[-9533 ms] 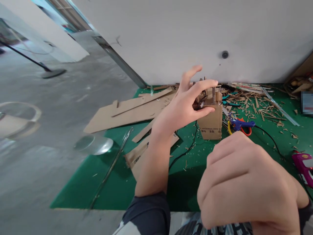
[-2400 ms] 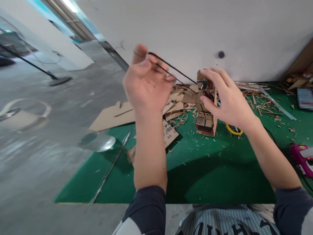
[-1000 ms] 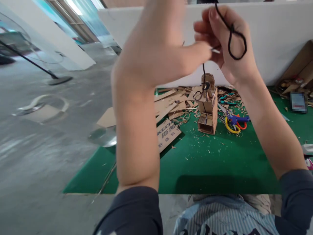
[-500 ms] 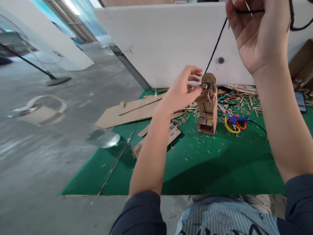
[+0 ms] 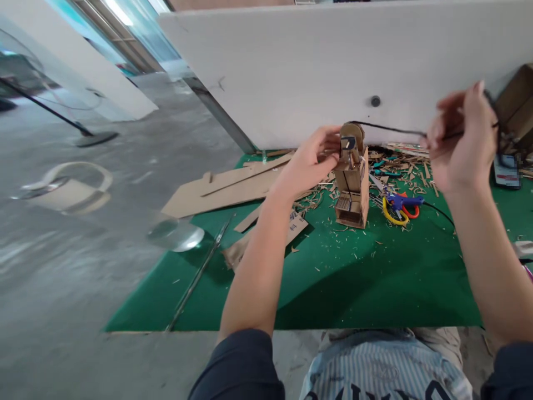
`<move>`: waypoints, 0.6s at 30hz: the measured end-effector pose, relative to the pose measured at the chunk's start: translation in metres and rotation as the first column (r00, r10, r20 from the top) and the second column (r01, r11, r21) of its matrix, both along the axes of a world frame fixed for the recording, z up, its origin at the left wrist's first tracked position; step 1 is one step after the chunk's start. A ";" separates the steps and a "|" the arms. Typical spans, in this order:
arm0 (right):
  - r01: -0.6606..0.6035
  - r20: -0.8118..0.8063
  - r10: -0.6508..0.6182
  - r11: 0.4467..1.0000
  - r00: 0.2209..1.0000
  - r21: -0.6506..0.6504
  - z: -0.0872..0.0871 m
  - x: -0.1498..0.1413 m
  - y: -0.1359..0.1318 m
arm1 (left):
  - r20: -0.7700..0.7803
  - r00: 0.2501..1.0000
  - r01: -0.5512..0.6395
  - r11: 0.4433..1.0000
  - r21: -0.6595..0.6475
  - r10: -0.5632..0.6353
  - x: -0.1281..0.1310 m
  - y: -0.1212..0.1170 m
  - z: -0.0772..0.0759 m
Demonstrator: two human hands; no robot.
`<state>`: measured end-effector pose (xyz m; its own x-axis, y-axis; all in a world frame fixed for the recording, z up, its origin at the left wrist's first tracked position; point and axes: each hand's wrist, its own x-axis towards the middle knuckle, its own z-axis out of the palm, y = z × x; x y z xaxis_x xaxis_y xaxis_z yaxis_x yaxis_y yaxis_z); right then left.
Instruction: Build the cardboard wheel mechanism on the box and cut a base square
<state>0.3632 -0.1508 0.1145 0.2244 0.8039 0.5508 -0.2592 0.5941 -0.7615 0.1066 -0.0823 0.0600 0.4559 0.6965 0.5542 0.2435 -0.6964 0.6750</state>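
Note:
A small upright cardboard model stands on the green table, with a round cardboard wheel at its top and a boxy opening low down. My left hand is at the wheel's left side, fingers curled against the model's upper part; its exact grip is partly hidden. From the wheel's top a black cord stretches right, nearly level, to my right hand. That hand is closed on the cord, raised above the table, and the loose end loops behind its wrist.
Flat cardboard pieces lie left of the model. Right of it are yellow-and-red scissors, a blue glue gun and scattered cardboard scraps. A phone lies farther right. A white panel rises behind the table.
My right hand has come down and moved right with the cord, which has swung from a steep slant to nearly level. My left hand stays at the model's top, having shifted only slightly.

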 end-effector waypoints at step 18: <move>0.029 0.662 0.265 0.917 0.702 -0.398 -0.169 -0.049 -0.045 | 0.049 0.995 -0.083 0.988 -0.134 0.090 -0.020 0.017 -0.021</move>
<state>0.3146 -0.1961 -0.0547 -0.2115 0.9608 0.1791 0.3775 0.2494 -0.8918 0.0864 -0.0653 0.0388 0.3621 0.8005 0.4776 0.2590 -0.5786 0.7734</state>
